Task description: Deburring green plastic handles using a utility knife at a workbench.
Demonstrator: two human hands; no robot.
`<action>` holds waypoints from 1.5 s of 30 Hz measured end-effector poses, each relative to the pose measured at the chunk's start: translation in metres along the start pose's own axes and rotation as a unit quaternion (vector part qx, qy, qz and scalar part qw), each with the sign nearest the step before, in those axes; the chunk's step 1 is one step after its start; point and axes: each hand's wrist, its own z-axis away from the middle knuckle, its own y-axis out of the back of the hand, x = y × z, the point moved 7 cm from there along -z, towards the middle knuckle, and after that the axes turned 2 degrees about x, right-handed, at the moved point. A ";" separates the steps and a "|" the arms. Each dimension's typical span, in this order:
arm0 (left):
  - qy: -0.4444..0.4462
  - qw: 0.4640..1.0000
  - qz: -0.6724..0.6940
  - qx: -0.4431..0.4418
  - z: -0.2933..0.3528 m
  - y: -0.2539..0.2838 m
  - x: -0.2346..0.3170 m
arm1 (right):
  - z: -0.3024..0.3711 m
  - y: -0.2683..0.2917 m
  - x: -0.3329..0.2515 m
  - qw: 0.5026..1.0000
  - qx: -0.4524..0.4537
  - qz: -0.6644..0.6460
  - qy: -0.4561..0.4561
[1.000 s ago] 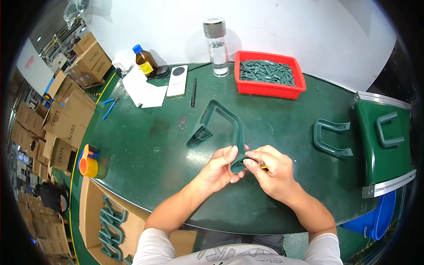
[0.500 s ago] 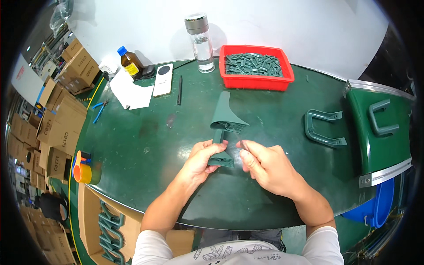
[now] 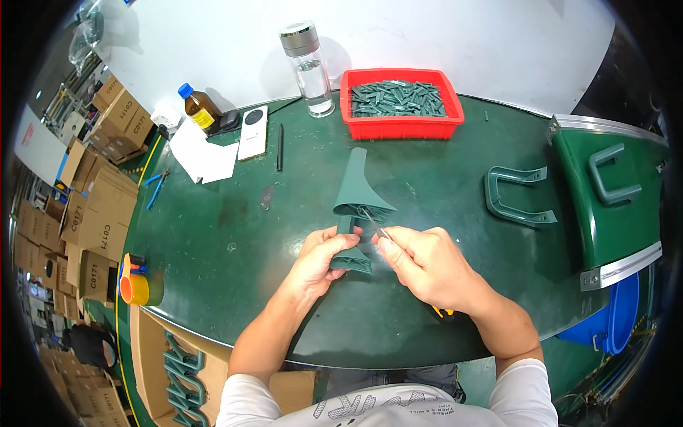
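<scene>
My left hand point(image 3: 319, 257) is closed around the narrow neck of a dark green plastic part point(image 3: 358, 186). One flared, hollow end with a tapering tongue points away from me; a smaller flared end point(image 3: 353, 261) sits nearer, by my left fingers. In my right hand point(image 3: 425, 263) is pinched a thin metal tool point(image 3: 376, 223), its tip at the mouth of the far flare. Most of the tool's handle is hidden in my palm. Below the right hand a yellow-and-black piece point(image 3: 442, 311) shows; I cannot tell if it belongs to the tool.
A red bin point(image 3: 402, 129) of small green pieces and a glass water bottle point(image 3: 313, 82) stand at the back. Two U-shaped green handles point(image 3: 498, 196) point(image 3: 600, 178) lie right, one on a green metal-edged panel point(image 3: 580, 220). Back left are a brown bottle point(image 3: 202, 110), phone point(image 3: 252, 134) and pen point(image 3: 280, 148).
My right hand has brought the tool's tip left to the mouth of the far flare. The yellow-and-black piece has come into sight under that hand. The whole view has shifted slightly.
</scene>
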 end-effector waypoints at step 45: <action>-0.301 0.947 0.080 -0.081 0.019 -0.004 0.035 | -0.004 0.002 -0.004 0.978 0.158 0.043 0.129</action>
